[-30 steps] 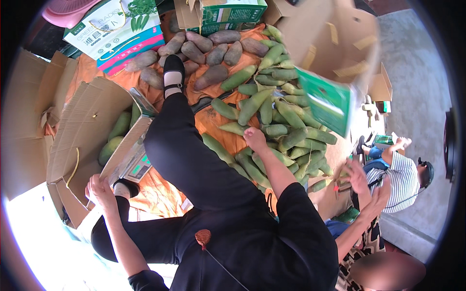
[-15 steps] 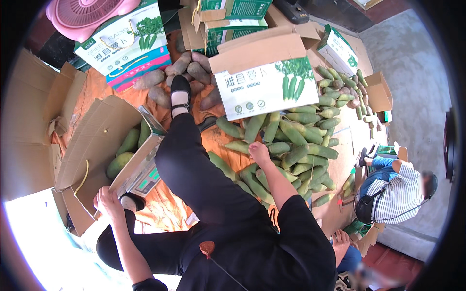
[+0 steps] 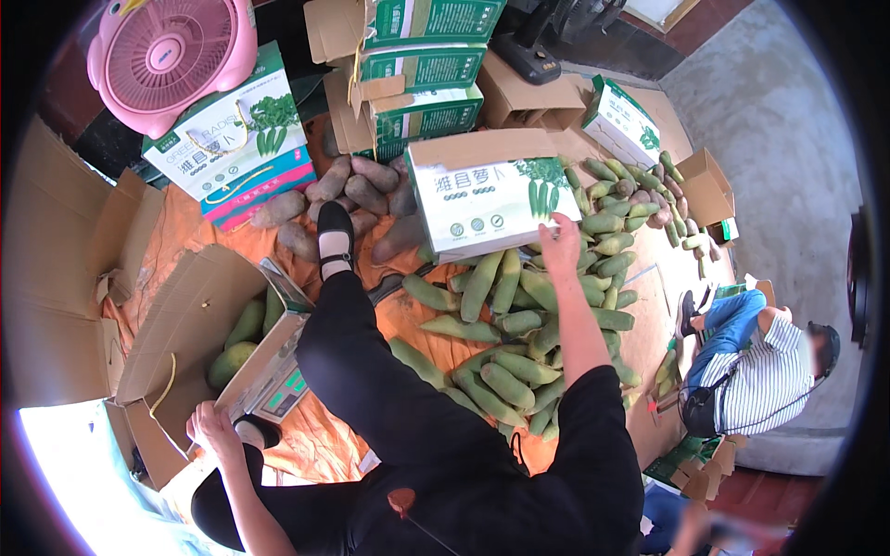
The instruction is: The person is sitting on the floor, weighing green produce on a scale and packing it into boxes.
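My left hand point(image 3: 213, 430) is at the lower left, its fingers curled over the edge of an open brown carton point(image 3: 206, 292). Large green radishes point(image 3: 232, 363) lie inside that carton. My right hand point(image 3: 560, 245) reaches forward and has its fingers closed at the lower right corner of a white and green printed carton point(image 3: 491, 199). How far its fingers wrap behind the panel is hidden. That carton rests against a big heap of green radishes point(image 3: 506, 385), which spreads beneath my right forearm.
Darker purplish roots point(image 3: 366, 195) lie beyond my foot on an orange sheet point(image 3: 394, 320). Stacked green cartons point(image 3: 422, 65) and a pink fan point(image 3: 171, 65) stand at the back. A digital scale point(image 3: 278, 394) sits beside the open carton. A person in a striped shirt point(image 3: 756, 371) sits at right.
My right hand has moved forward from the radish heap to the white carton's corner. My left hand stays at the open carton's edge. The view has tilted, showing more of the fan and stacked cartons.
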`<state>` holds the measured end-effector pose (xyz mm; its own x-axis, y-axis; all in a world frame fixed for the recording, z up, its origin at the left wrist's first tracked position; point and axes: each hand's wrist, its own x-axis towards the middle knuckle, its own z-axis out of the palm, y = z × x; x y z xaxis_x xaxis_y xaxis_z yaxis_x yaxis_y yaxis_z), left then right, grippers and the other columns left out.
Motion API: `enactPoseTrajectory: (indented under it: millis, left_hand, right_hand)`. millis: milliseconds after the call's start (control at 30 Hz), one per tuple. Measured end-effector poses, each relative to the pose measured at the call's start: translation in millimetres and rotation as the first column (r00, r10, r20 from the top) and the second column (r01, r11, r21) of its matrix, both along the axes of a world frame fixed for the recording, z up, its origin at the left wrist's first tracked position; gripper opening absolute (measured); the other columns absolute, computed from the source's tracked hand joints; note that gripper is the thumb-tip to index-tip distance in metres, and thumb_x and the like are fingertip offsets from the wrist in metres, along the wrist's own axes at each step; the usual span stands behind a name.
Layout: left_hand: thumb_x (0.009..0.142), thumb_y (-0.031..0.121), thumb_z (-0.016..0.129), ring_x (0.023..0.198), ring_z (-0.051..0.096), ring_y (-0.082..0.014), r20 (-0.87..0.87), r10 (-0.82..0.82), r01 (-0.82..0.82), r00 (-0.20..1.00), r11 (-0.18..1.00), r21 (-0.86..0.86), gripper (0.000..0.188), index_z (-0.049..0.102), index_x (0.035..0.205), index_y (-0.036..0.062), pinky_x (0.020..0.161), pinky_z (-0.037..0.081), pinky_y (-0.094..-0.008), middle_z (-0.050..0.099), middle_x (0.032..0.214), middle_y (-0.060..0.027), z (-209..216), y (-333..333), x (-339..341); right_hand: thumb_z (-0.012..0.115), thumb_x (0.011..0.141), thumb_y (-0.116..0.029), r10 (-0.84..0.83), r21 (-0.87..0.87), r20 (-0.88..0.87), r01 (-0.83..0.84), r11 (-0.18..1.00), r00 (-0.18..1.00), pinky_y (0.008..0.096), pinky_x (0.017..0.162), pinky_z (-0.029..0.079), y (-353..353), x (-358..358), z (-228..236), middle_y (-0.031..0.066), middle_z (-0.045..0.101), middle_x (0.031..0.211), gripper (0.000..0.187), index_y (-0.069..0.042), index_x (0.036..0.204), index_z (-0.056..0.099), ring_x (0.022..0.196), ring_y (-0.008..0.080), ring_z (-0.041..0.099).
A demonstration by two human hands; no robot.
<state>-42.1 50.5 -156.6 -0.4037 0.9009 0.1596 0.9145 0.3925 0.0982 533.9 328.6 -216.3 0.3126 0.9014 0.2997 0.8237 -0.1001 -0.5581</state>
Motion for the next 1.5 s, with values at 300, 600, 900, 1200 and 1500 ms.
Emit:
enactPoseTrajectory:
  millis: [300, 600, 900, 1200, 1500]
  left_hand:
    - [0.070, 0.007, 0.054, 0.079, 0.051, -0.0330, 0.006, -0.003, 0.003, 1.000, 0.997, 0.072, 0.011, 0.052, 0.079, 0.0013, 0.080, 0.036, -0.0418, 0.053, 0.076, -0.0138, 1.4, -1.6, -1.0]
    - [0.071, 0.009, 0.054, 0.079, 0.051, -0.0330, 0.032, -0.015, 0.013, 0.999, 0.999, 0.052, 0.009, 0.051, 0.076, 0.0019, 0.081, 0.036, -0.0412, 0.052, 0.075, -0.0141, 0.2, 2.6, 1.4]
    - [0.069, 0.006, 0.058, 0.080, 0.051, -0.0334, 0.011, -0.030, 0.029, 0.999, 0.999, 0.041, 0.014, 0.051, 0.080, 0.0010, 0.080, 0.036, -0.0419, 0.053, 0.077, -0.0142, 3.0, 4.7, 2.7]
    - [0.069, 0.006, 0.058, 0.080, 0.052, -0.0339, 0.000, -0.035, 0.035, 0.999, 0.999, 0.022, 0.017, 0.052, 0.085, 0.0006, 0.080, 0.037, -0.0424, 0.054, 0.078, -0.0144, -5.0, -0.2, -1.0]
    - [0.069, 0.009, 0.059, 0.083, 0.054, -0.0311, 0.010, 0.035, -0.035, 0.999, 0.999, 0.013, 0.009, 0.053, 0.075, 0.0045, 0.079, 0.038, -0.0426, 0.057, 0.077, -0.0116, 2.0, -2.4, -1.3]
  right_hand:
    - [0.072, 0.069, -0.037, -0.351, -0.199, -0.008, 0.342, 0.918, 0.936, 0.0413, 0.098, 0.036, 33.8, 60.9, -30.9, 0.0228, 0.048, 0.123, 0.071, 0.001, 0.123, 0.047, 0.115, 0.0362, 0.045]
    - [0.075, 0.068, -0.029, -0.245, -0.052, -0.414, 0.246, 0.968, 0.877, 0.0361, 0.091, 0.041, 46.6, 97.7, -75.9, 0.0195, 0.054, 0.113, 0.070, 0.005, 0.122, 0.044, 0.103, 0.0299, 0.053]
    - [0.070, 0.076, -0.026, -0.244, 0.005, -0.321, 0.259, 0.966, 0.915, 0.0292, 0.061, 0.041, -44.6, 35.9, 8.4, 0.0041, 0.050, 0.069, 0.031, 0.000, 0.079, 0.054, 0.064, 0.0144, 0.046]
    - [0.068, 0.078, -0.014, -0.090, -0.045, -0.432, 0.078, 0.996, 0.898, 0.0237, 0.051, 0.038, -134.5, 11.4, 10.3, -0.0001, 0.047, 0.062, 0.020, -0.001, 0.074, 0.054, 0.057, 0.0080, 0.044]
    - [0.070, 0.072, -0.021, 0.066, -0.343, -0.310, -0.177, 0.923, 0.948, 0.0333, 0.074, 0.046, -116.3, 32.5, 8.9, 0.0128, 0.062, 0.083, 0.037, 0.004, 0.096, 0.058, 0.077, 0.0203, 0.057]
